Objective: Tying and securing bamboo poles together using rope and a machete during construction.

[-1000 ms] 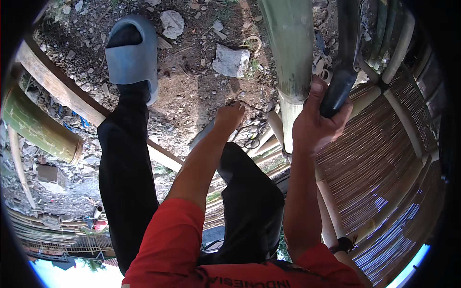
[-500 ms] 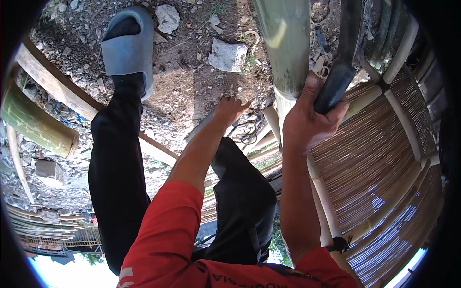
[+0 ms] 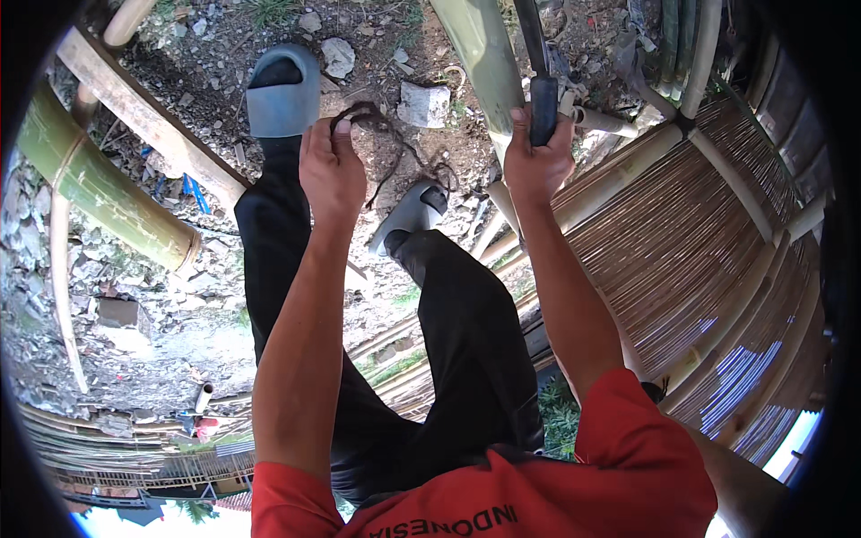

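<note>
Two hands we see: our left hand [image 3: 330, 170] pinches a dark twisted cord [image 3: 395, 148] at its fingertips, our right hand [image 3: 536, 161] closes around a black tool handle [image 3: 542, 108], above stony ground [image 3: 377, 72] beside a bamboo pole [image 3: 489, 63].

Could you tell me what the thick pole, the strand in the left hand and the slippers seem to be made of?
The pole looks like green bamboo, smooth and waxy. The strand held by the left hand seems a dark, dry fibre or root, thin and kinked; which one is unclear. The slippers look like matte grey moulded foam or rubber.
</note>
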Available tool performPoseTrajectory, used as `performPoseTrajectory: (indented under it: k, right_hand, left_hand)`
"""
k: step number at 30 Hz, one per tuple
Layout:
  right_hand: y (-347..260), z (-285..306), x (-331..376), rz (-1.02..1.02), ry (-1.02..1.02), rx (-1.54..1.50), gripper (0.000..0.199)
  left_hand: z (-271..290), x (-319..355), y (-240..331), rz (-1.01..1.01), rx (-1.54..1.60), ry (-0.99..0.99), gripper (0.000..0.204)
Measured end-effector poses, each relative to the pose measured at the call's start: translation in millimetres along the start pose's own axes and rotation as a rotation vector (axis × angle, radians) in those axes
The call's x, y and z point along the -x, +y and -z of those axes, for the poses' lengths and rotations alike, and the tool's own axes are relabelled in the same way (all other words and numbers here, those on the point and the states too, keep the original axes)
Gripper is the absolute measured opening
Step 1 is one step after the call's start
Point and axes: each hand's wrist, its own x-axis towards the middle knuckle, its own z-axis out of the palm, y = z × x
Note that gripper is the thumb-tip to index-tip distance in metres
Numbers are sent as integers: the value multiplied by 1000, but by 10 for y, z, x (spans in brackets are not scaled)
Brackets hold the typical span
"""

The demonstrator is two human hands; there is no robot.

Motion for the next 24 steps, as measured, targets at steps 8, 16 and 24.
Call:
performPoseTrajectory:
  k: [8, 16, 24]
  right_hand:
    - [-943, 604, 462, -345, -152, 120, 45]
    - [-1916, 2379, 1536, -727, -460, -620, 42]
    - [-1529, 4484, 1463, -466, -870, -787, 40]
  left_hand:
    - [2586, 896, 1720, -152, 171, 249, 48]
    - [4725, 1881, 3213, -560, 201, 389, 49]
    - [4969, 2769, 5028, -930, 623, 57, 45]
